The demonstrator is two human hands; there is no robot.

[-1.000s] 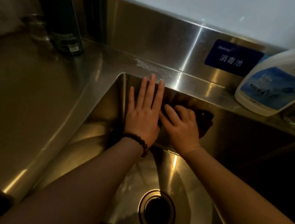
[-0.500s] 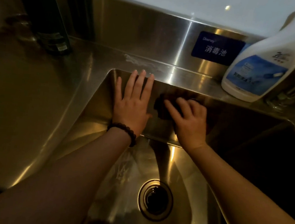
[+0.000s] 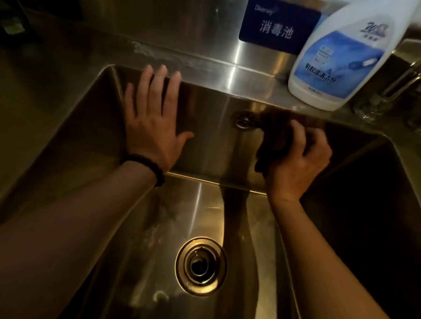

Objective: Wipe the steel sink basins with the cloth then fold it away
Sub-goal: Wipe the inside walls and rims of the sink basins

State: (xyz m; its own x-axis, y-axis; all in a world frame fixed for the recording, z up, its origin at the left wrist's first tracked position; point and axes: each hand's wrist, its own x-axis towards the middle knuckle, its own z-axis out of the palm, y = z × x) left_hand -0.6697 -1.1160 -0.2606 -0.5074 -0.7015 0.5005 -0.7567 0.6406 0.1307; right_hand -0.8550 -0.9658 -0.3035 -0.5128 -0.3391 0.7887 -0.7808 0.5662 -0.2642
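Both hands apart: left [image 3: 154, 127] flat on basin [image 3: 205, 146] wall; right [image 3: 297, 163], clutching cloth [image 3: 273, 144], has swept toward three o'clock, wiping unfinished.

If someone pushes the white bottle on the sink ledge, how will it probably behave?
The white bottle looks tall on a narrower base, so it may tip rather than slide. It stands on the smooth steel ledge near the basin edge, so a push toward the person could drop it in.

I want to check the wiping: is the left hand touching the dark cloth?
Apart. The head view shows bare steel wall between the left hand and the dark cloth, which the right hand grips.
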